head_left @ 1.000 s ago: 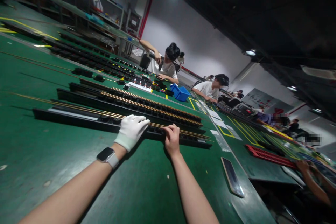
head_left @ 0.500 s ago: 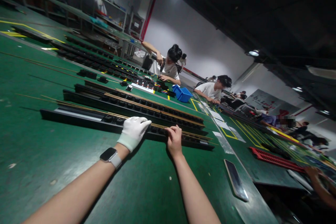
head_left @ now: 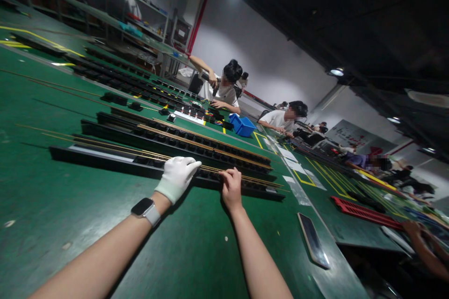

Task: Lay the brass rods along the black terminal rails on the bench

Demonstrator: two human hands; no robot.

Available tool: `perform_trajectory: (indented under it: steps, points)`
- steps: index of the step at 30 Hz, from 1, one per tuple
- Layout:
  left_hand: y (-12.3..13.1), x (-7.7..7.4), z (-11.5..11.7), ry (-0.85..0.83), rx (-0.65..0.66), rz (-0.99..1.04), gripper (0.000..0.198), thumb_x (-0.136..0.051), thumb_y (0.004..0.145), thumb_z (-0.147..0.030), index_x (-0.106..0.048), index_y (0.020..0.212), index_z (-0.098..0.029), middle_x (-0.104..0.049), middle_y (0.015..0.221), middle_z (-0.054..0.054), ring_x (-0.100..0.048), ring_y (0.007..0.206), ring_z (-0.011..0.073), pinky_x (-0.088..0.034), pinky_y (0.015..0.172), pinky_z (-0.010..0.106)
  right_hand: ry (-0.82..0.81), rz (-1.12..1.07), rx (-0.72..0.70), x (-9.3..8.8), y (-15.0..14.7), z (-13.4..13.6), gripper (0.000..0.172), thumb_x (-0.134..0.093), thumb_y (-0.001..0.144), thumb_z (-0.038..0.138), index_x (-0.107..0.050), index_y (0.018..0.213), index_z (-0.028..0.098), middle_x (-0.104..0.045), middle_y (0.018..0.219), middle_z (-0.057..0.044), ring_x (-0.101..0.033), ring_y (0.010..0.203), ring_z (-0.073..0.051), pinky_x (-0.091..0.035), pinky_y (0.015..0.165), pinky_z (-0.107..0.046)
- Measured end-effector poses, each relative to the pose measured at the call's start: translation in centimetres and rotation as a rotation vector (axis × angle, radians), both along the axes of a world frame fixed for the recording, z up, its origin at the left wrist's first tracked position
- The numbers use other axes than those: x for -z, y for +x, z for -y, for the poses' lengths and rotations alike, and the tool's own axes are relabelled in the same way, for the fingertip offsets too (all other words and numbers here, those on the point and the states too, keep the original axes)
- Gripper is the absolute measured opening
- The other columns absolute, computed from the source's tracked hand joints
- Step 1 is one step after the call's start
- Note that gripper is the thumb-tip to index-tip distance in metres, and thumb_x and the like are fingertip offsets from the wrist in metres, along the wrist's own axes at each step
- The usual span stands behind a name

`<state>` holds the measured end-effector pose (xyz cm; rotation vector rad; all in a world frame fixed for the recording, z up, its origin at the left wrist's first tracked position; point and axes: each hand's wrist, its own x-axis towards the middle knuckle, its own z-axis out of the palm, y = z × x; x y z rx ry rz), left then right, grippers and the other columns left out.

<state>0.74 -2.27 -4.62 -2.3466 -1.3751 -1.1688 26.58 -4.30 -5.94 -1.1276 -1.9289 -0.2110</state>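
Observation:
A long black channel (head_left: 105, 162) lies across the green table in front of me, with thin brass rods (head_left: 143, 152) running along it and sticking out past its left end. Over the channel's middle, my left hand (head_left: 178, 177), in a white glove, is closed with thumb and fingers on the rods. My bare right hand (head_left: 231, 187) pinches the rods a little farther right; its fingertips partly cover them. Just behind, two similar black channels (head_left: 115, 136) lie parallel, also carrying brass rods (head_left: 185, 139).
A phone (head_left: 313, 240) lies at right near the table's edge. Farther back are a blue bin (head_left: 242, 124), small black parts (head_left: 114, 98), papers (head_left: 295, 164) and a red slotted part (head_left: 365, 212). Co-workers (head_left: 226, 88) sit across the table; another person's hands (head_left: 417, 233) show at right.
The left end of one brass rod has shifted left and slightly down. My hands keep nearly the same hold, and the whole view has drifted slightly.

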Motion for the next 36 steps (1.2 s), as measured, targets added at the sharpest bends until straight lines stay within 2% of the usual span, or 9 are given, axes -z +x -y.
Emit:
perform_trajectory:
  steps: [16, 21, 23, 25, 28, 32, 34, 36]
  points:
    - [0.0, 0.5, -0.2, 0.001, 0.005, 0.006, 0.034, -0.043, 0.104, -0.035, -0.075, 0.116, -0.032, -0.076, 0.107, 0.005, -0.066, 0.089, 0.0241, -0.040, 0.075, 0.039, -0.005, -0.024, 0.001, -0.1, -0.1, -0.1, 0.041, -0.046, 0.095, 0.006, -0.073, 0.116, 0.028, -0.060, 0.102, -0.006, -0.057, 0.102, -0.023, -0.036, 0.119, -0.060]
    - [0.1, 0.5, -0.4, -0.006, 0.010, 0.004, 0.033, -0.045, 0.103, -0.032, -0.075, 0.117, -0.031, -0.076, 0.108, 0.006, -0.067, 0.091, 0.0248, -0.044, 0.078, 0.040, -0.006, 0.019, 0.069, -0.1, -0.1, 0.0, 0.042, -0.047, 0.093, 0.006, -0.074, 0.116, 0.029, -0.060, 0.103, -0.006, -0.057, 0.104, -0.024, -0.031, 0.120, -0.063]
    - [0.2, 0.4, -0.2, 0.000, 0.030, 0.022, 0.033, -0.046, 0.102, -0.031, -0.074, 0.119, -0.030, -0.076, 0.114, 0.007, -0.067, 0.096, 0.0255, -0.047, 0.084, 0.042, 0.003, 0.049, 0.112, -0.1, -0.2, 0.2, 0.041, -0.049, 0.093, 0.007, -0.074, 0.116, 0.029, -0.060, 0.105, -0.006, -0.056, 0.104, -0.024, -0.030, 0.119, -0.063]
    - [0.5, 0.1, 0.1, 0.013, 0.059, 0.023, 0.035, -0.048, 0.100, -0.030, -0.071, 0.126, -0.029, -0.073, 0.127, 0.008, -0.066, 0.110, 0.0274, -0.047, 0.098, 0.047, 0.011, 0.074, 0.138, -0.2, -0.3, 0.3, 0.039, -0.050, 0.094, 0.008, -0.074, 0.116, 0.029, -0.060, 0.106, -0.006, -0.055, 0.105, -0.024, -0.029, 0.119, -0.063]
    - [1.2, -0.1, 0.7, 0.010, 0.075, -0.016, 0.041, -0.050, 0.099, -0.032, -0.065, 0.137, -0.030, -0.066, 0.144, 0.008, -0.057, 0.133, 0.0320, -0.034, 0.118, 0.056, 0.016, 0.099, 0.154, -0.3, -0.5, 0.7, 0.036, -0.050, 0.096, 0.010, -0.073, 0.116, 0.029, -0.060, 0.106, -0.006, -0.056, 0.105, -0.024, -0.029, 0.119, -0.063]
    - [1.7, 0.1, 1.1, -0.028, 0.068, -0.060, 0.047, -0.051, 0.099, -0.037, -0.061, 0.144, -0.027, -0.062, 0.148, 0.010, -0.052, 0.139, 0.0356, -0.026, 0.122, 0.062, 0.027, 0.113, 0.165, -0.8, -1.1, 1.4, 0.037, -0.048, 0.098, 0.012, -0.069, 0.124, 0.029, -0.063, 0.111, -0.008, -0.058, 0.109, -0.025, -0.029, 0.119, -0.062]
    - [1.7, 0.3, 1.1, -0.041, 0.075, -0.071, 0.048, -0.051, 0.099, -0.038, -0.060, 0.145, -0.026, -0.063, 0.147, 0.012, -0.054, 0.138, 0.0357, -0.026, 0.122, 0.062, 0.028, 0.131, 0.146, -1.1, -1.7, 1.9, 0.045, -0.046, 0.099, 0.012, -0.062, 0.138, 0.028, -0.064, 0.124, -0.010, -0.057, 0.121, -0.025, -0.028, 0.121, -0.061]
    - [1.7, 0.4, 1.0, -0.047, 0.078, -0.081, 0.049, -0.051, 0.099, -0.040, -0.060, 0.145, -0.025, -0.064, 0.146, 0.012, -0.054, 0.137, 0.0357, -0.026, 0.122, 0.062, 0.009, 0.174, 0.117, -1.4, -2.5, 2.3, 0.057, -0.044, 0.099, 0.010, -0.048, 0.153, 0.028, -0.058, 0.145, -0.012, -0.049, 0.139, -0.027, -0.026, 0.124, -0.061]
